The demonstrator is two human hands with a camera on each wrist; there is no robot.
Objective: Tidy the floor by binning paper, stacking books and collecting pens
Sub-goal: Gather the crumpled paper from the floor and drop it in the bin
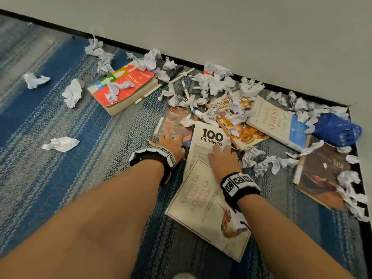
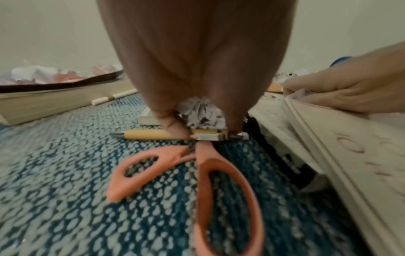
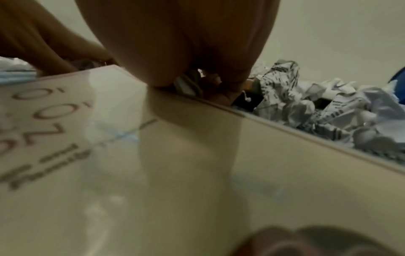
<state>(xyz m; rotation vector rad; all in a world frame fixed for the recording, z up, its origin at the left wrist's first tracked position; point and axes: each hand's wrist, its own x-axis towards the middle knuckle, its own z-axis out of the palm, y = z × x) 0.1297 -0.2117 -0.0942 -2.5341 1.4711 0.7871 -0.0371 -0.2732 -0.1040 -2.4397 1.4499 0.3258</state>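
On the carpet, my left hand (image 1: 171, 140) (image 2: 203, 133) pinches a tan pen (image 2: 149, 135) between thumb and finger, with a crumpled paper ball (image 2: 201, 114) just behind it. Orange-handled scissors (image 2: 206, 173) lie under my left wrist. My right hand (image 1: 220, 156) (image 3: 219, 90) lies on a cream book with a red title (image 1: 201, 202) (image 3: 197, 173), fingers curled over its far edge. That book overlaps the white "100 Filipinos" book (image 1: 209, 135). Several crumpled papers (image 1: 213, 83) and white pens (image 1: 149, 93) are scattered toward the wall.
A thick red-covered book (image 1: 122, 87) lies at the left, more books (image 1: 269, 119) (image 1: 320, 174) at the right. A blue plastic bag (image 1: 338, 129) sits in the corner by the wall (image 1: 241, 27). Loose paper balls (image 1: 61, 143) dot the blue carpet on the left.
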